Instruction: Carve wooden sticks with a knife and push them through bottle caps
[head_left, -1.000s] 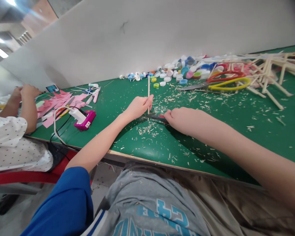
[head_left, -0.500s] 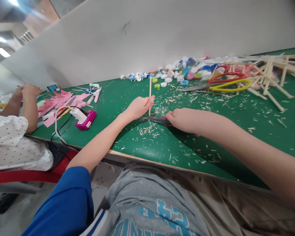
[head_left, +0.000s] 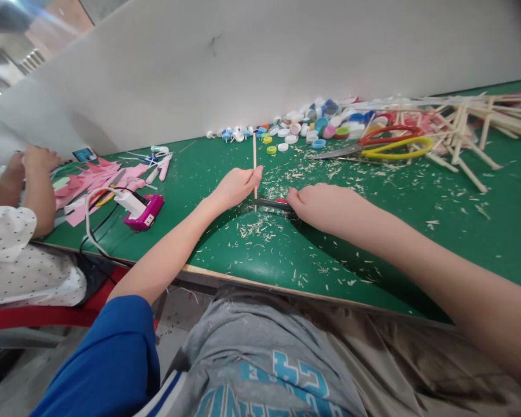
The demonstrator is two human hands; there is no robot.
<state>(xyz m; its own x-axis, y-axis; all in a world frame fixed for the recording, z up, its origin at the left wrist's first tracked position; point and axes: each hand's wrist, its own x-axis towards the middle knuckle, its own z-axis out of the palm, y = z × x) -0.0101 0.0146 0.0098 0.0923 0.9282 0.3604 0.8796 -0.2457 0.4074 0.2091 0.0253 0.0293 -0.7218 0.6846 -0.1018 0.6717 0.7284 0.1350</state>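
Observation:
My left hand [head_left: 235, 186] pinches a thin pale wooden stick [head_left: 255, 152] that stands roughly upright, its lower end close above the green tabletop. Closed in my right hand [head_left: 319, 204] is a dark knife-like cutting tool [head_left: 269, 202] with a red patch near my fingers. Its tip meets the stick just below my left fingers; whether it is a knife or scissors I cannot tell. Pale wood shavings [head_left: 260, 227] lie scattered under and around both hands.
Bottle caps [head_left: 319, 124] are heaped along the grey partition. Large scissors [head_left: 373, 145] with red and yellow handles lie beside piled wooden sticks [head_left: 464, 136]. Leftward are a magenta power adapter [head_left: 144, 214], pink sheets [head_left: 89, 182] and another person's hands [head_left: 39, 159].
The whole view has shifted slightly, so everything appears a little further left. Both hands keep their grips, and the tool still touches the stick near its lower end.

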